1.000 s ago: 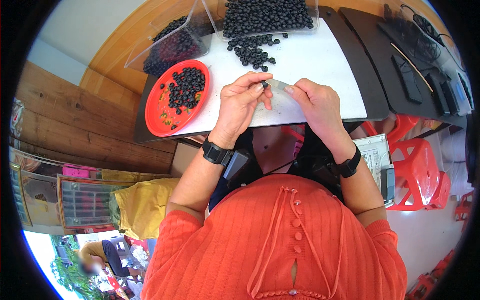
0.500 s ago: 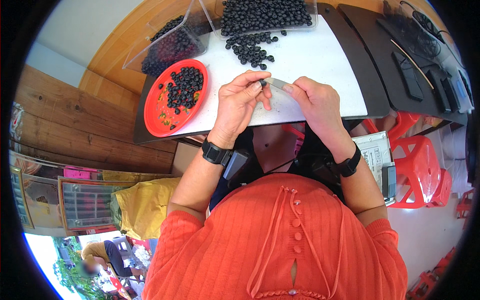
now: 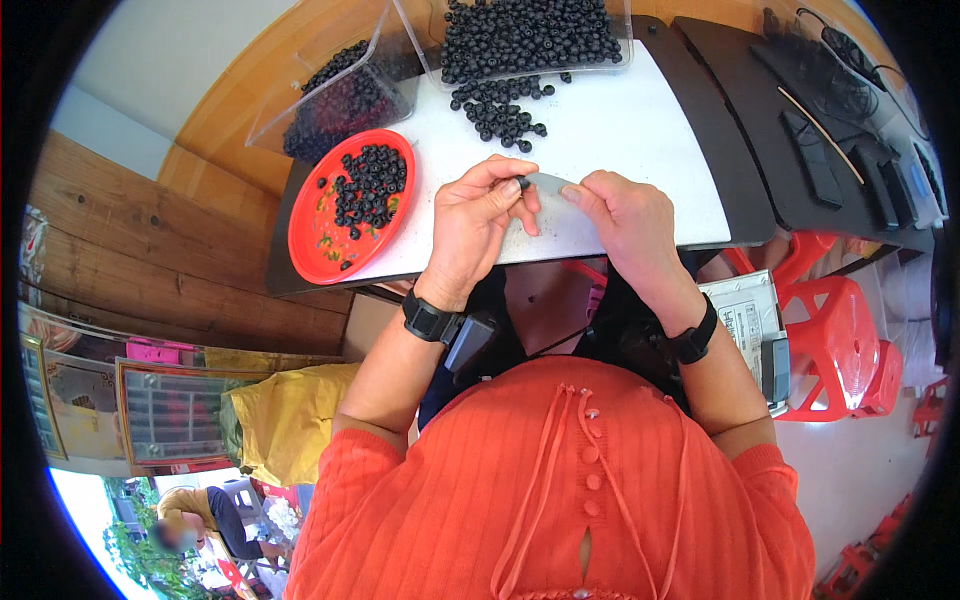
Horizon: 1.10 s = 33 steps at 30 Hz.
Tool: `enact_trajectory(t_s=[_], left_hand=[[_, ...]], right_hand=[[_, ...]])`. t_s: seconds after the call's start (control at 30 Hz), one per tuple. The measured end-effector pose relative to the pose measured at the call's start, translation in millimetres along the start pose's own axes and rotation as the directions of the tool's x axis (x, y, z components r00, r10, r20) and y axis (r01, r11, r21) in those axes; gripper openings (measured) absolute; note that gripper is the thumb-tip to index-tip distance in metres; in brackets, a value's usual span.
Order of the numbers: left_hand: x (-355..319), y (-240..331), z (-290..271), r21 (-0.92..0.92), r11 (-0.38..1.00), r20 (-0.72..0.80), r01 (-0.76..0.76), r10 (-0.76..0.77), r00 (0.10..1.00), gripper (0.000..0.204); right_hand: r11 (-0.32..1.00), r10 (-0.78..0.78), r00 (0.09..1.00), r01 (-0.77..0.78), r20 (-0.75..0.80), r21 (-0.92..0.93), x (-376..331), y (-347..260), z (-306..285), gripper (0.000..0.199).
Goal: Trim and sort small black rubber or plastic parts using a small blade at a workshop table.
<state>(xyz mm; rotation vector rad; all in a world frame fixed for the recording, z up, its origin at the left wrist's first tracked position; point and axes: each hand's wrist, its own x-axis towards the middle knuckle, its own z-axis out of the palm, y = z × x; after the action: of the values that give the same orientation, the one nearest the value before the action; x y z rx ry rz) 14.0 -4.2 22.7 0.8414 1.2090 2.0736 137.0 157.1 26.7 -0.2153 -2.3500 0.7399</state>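
Observation:
Over the near edge of the white board, my left hand pinches a small black bead between thumb and fingertips. My right hand grips a small knife whose handle is hidden in the fist. Its short grey blade reaches left, with the tip against or right beside the bead. Loose black beads with holes lie heaped on the board beyond my hands. To the left, a red oval plate with a flower pattern holds more of them.
A clear plastic bin full of black beads stands at the far edge, and another clear bin of them is at far left. A phone-like black slab and a thin stick lie on the dark table right. Red stools stand below.
The knife blade has turned so that more of its flat side shows. Both hands sit slightly lower in view, as does the whole table. The bead stays pinched in my left hand.

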Motion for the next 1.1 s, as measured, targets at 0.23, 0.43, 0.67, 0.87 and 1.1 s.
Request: enact_trajectory(t_s=[0.23,0.43,0.67,0.87,1.1], left_hand=[[-0.6,-1.9,-0.1,-0.026,1.0,-0.008,-0.014,0.014,1.0,0.024],[0.7,-2.6,2.6,-0.057,0.998,0.0,0.003,-0.003,1.0,0.026],[-1.1,-3.4,5.6,-0.071,0.997,0.026,-0.007,0.009,1.0,0.029],[-0.5,-5.7,5.0,-0.058,0.998,0.016,-0.013,0.014,1.0,0.029],[-1.4,-4.1,7.3,-0.041,0.999,-0.001,-0.024,0.024,1.0,0.029]], right_hand=[[1.0,-0.017,1.0,0.018,0.012,-0.018,-1.2,-0.9,-1.0,0.031],[0.999,0.002,1.0,-0.002,0.008,0.041,-2.9,-0.1,-2.0,0.029],[0.988,0.068,0.996,-0.06,-0.051,0.141,-3.4,0.5,-0.9,0.027],[0.994,0.068,0.997,-0.064,-0.047,0.09,-2.7,-0.1,-0.4,0.028],[0.995,0.066,0.997,-0.063,-0.044,0.071,-2.4,-0.1,1.1,0.027]])
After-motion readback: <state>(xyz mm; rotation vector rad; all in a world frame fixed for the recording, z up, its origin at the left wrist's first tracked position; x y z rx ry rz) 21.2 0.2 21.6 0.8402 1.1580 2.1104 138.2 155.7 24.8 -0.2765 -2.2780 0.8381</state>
